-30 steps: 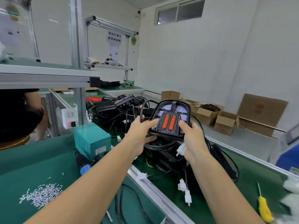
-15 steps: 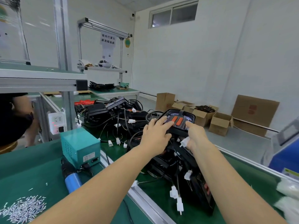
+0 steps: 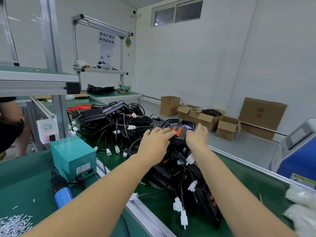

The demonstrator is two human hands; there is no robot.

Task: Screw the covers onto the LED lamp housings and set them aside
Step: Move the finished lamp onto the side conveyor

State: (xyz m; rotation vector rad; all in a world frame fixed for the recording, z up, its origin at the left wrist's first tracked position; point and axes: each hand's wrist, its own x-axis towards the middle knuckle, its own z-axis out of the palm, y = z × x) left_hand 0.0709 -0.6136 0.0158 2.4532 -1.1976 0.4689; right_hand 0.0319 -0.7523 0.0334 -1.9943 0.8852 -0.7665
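A black LED lamp housing with two orange strips on its cover lies on top of a pile of black housings on the green bench. My left hand rests flat on the lamp's near left part, fingers stretched out over it. At the lamp's near right edge is my right hand, fingers loose and touching the rim; its fingertips are partly hidden. Black cables with white connectors hang out of the pile.
More black housings and wires are heaped farther back. A teal power box and a blue-handled driver sit at left, loose screws at the near left. White bags and a blue machine stand right. A person sits far left.
The lamp went from held up in both hands down onto the pile. My left hand has flattened on top of it, and my right hand has loosened its hold.
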